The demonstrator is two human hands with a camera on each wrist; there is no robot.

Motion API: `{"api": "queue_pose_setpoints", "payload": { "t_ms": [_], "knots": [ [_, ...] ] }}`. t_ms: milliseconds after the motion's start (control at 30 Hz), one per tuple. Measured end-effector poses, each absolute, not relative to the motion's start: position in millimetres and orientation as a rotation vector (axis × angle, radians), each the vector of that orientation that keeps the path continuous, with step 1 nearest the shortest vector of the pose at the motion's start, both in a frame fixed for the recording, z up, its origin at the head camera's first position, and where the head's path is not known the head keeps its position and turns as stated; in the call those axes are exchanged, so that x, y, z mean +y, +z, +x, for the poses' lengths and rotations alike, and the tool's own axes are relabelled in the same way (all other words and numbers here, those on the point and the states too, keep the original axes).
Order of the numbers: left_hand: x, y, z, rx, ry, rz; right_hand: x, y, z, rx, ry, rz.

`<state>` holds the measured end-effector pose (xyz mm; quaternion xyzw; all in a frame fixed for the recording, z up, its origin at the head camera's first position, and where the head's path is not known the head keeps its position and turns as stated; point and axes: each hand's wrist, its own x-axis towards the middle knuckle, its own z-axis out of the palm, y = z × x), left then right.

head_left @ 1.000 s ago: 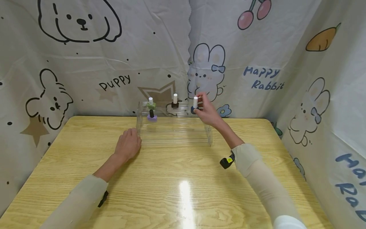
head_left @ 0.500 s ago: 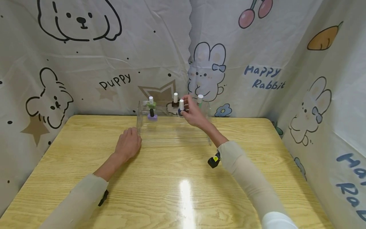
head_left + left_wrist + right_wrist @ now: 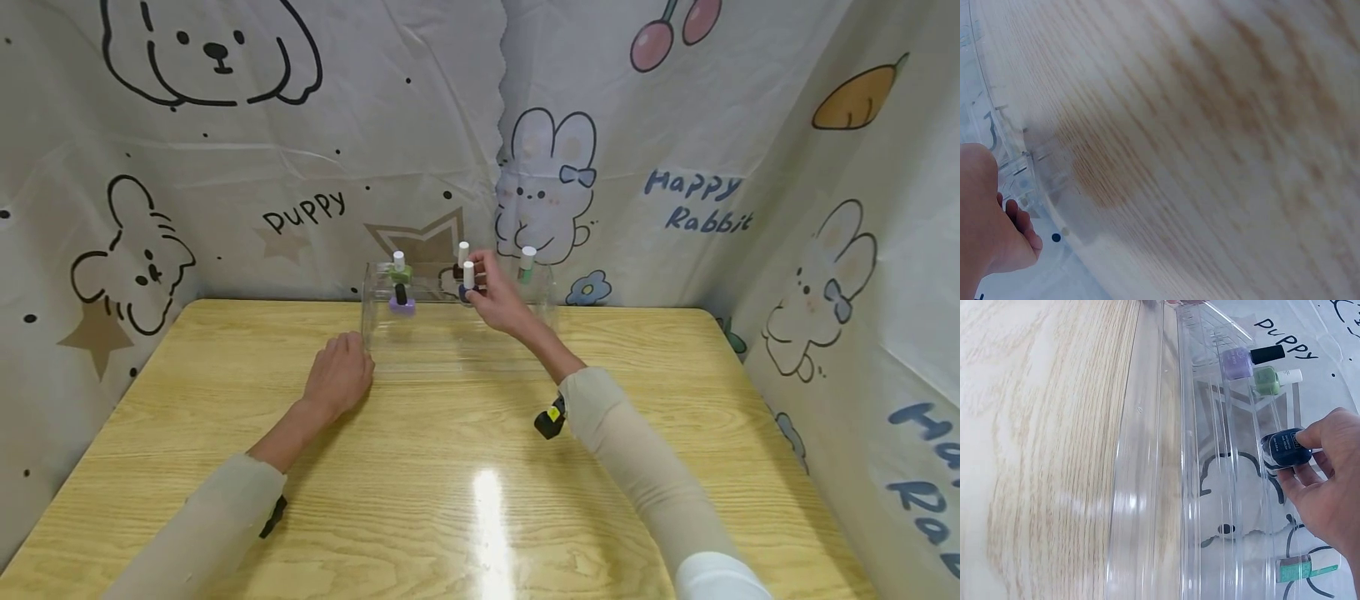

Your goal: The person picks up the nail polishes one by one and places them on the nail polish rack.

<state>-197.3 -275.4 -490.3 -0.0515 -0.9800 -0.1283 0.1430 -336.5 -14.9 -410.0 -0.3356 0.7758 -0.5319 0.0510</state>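
My right hand (image 3: pixel 498 298) pinches a dark blue nail polish bottle (image 3: pixel 1286 449) with a white cap, held at the upper tiers of a clear stepped display rack (image 3: pixel 427 354). In the head view a dark bottle with a white cap (image 3: pixel 463 252) stands just behind it, partly hidden. To the left are a purple nail polish (image 3: pixel 402 306) with a black cap and a green nail polish (image 3: pixel 401 273) with a white cap. A mint-green nail polish (image 3: pixel 527 272) stands on the right. My left hand (image 3: pixel 339 372) grips the rack's left end with curled fingers.
The rack stands on a wood-grain table (image 3: pixel 420 467) near its back edge. Behind it hangs a cloth (image 3: pixel 420 142) printed with cartoon animals, which also covers both sides. A wrist camera (image 3: pixel 551 419) hangs below the right sleeve.
My right hand has moved left along the rack with the dark blue nail polish, uncovering the mint-green bottle on the right. My left hand has stayed on the rack's left end.
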Motion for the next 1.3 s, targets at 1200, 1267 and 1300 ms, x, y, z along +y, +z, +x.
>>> {"api": "queue_pose_setpoints", "payload": {
  "t_ms": [1200,1267,1300],
  "knots": [
    [-275.0,-491.6,-197.7,-2.818,-0.336,-0.156,-22.0,-431.0,-338.9,2.390,-1.571,-1.024],
    [-274.8,-491.5,-197.7,-2.819,-0.337,-0.151,-22.2,-431.4,-339.2,2.388,-1.572,-1.015],
    [-274.8,-491.5,-197.7,-2.819,-0.337,-0.149,-22.2,-431.7,-339.5,2.387,-1.572,-1.009]
  ]
}}
